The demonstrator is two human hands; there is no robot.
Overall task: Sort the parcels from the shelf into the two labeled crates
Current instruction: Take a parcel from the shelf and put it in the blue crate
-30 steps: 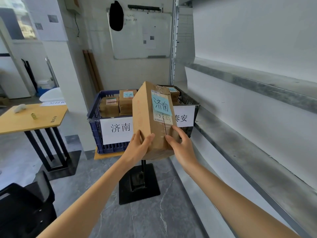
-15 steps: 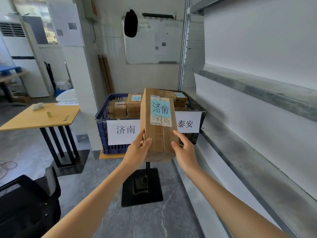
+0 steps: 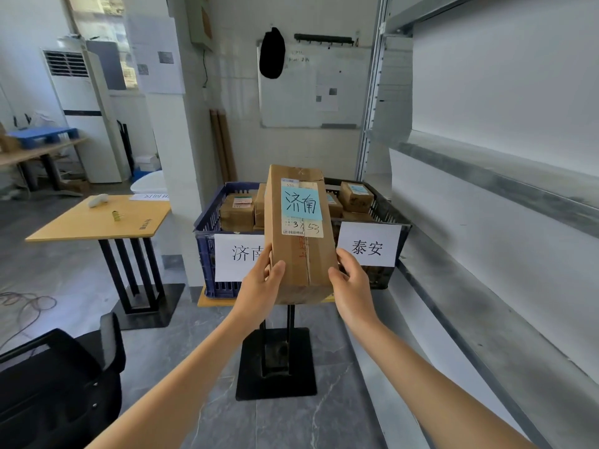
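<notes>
- We hold the parcel upright in the air with both hands, its long face turned toward us, in front of the two crates and above the floor.
- Our left grip is clamped on the parcel's lower left edge, with the thumb on the front face and the fingers behind it.
- Our right grip is clamped on the parcel's lower right edge, with the thumb at the front corner and the fingers along the side.
- A blue note handwritten 济南 sits on the parcel's upper front, over a white shipping label.
- Behind the parcel, to its left, stands the blue crate, which carries a white sign reading 济南, partly hidden by the parcel.
- Brown boxes lie inside that crate.
- Behind the parcel, to its right, stands the black crate, whose sign reads 泰安. It holds more boxes.
- Both crates rest on a yellow tabletop on a black pedestal, below the parcel.
- The metal shelf runs along the wall to the right of the parcel.
- Well to the left of the parcel is a second yellow tabletop with a small white object on it.
- A black chair sits lower left of the parcel.
- A whiteboard hangs on the wall above and behind the parcel.
</notes>
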